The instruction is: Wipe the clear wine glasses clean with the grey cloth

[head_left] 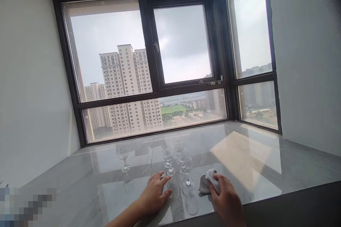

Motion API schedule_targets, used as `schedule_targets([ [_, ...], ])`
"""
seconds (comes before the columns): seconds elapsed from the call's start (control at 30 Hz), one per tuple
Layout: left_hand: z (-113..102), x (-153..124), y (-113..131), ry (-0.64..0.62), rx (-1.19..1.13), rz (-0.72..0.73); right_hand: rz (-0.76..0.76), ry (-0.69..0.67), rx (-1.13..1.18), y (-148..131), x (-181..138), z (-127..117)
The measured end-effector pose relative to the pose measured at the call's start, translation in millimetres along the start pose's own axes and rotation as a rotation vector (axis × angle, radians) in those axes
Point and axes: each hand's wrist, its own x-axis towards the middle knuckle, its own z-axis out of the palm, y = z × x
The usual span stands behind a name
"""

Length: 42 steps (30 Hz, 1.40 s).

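Note:
Several clear stemmed glasses stand upright on the glossy grey marble sill. My left hand [156, 193] is over the sill with its fingers apart and nothing in them, its fingertips close to the foot of a wine glass [171, 172] in the cluster. Whether they touch it I cannot tell. The nearest wine glass [188, 183] stands between my two hands. To its right, my right hand [226, 198] grips a bunched grey-white cloth [210, 181], which rests on or just above the sill. Off to the left, one wine glass [124, 158] stands apart from the group.
The marble sill [106, 198] ends at a front edge on the lower right. A dark-framed window [157, 94] encloses the back, with white walls [34, 78] at both sides. Sunlight falls on the sill's right part. A blurred, pixelated patch covers the lower left corner.

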Motion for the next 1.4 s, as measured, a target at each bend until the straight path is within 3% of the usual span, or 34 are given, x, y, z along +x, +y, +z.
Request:
schedule_targets([
  [0.2, 7.6, 19.8, 13.7, -0.02, 0.048, 0.013, -0.01, -0.021, -0.008, -5.4, 2.6, -6.1],
  [0.57, -7.1, -6.7, -4.9, -0.019, 0.071, 0.078, 0.009, -0.025, 0.033, 5.7, -2.3, 2.9],
  [0.87, -16.4, 0.0, -4.1, 0.047, 0.158, 0.093, 0.005, -0.021, 0.018, -1.3, 1.3, -3.6],
  [1.07, -19.7, -19.1, -36.3, 0.087, 0.14, 0.024, -0.002, -0.02, 0.011, 4.2, -2.1, 2.6],
  [1.4, -71.8, -74.5, -101.2, 0.135, 0.207, -0.188, 0.015, -0.079, -0.026, 1.3, -1.4, -3.2],
])
